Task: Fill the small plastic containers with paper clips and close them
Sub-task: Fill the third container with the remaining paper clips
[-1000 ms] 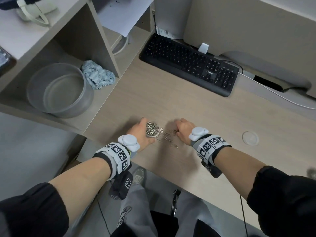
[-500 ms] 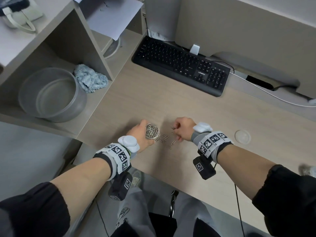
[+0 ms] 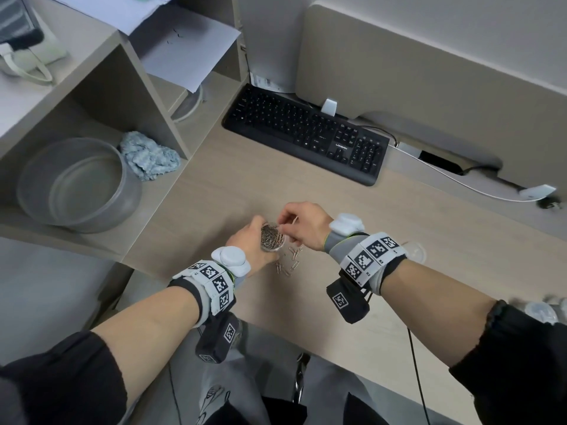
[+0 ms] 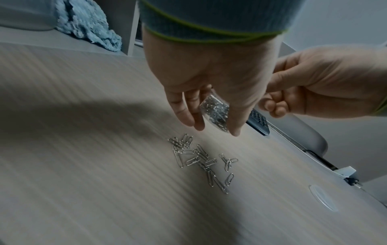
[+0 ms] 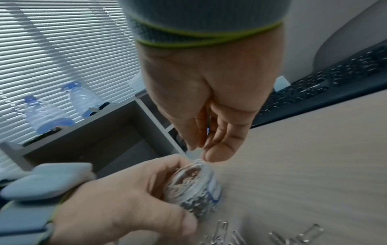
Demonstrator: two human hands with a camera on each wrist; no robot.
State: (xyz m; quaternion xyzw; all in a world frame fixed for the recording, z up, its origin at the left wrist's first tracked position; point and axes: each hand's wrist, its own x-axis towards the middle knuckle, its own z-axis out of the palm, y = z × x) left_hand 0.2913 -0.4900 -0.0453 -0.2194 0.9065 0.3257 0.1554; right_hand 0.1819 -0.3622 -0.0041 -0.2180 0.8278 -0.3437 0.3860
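Both hands crowd one spot near the front edge of the desk [image 3: 383, 302]: the left hand [image 3: 248, 245] is wrapped round the open jar [image 3: 272, 240], and the right hand [image 3: 302, 225] hovers right over its mouth, fingers bunched, blocking access from above. Loose paper clips [image 3: 290, 263] lie scattered just in front of the jar. A flat round lid [image 3: 414, 251] sits to the right, near the right wrist. Toward the back edge the keyboard [image 3: 306, 134] bars the way; the shelf unit [image 3: 138, 96] walls off the left side. Bare desk lies between keyboard and hands.
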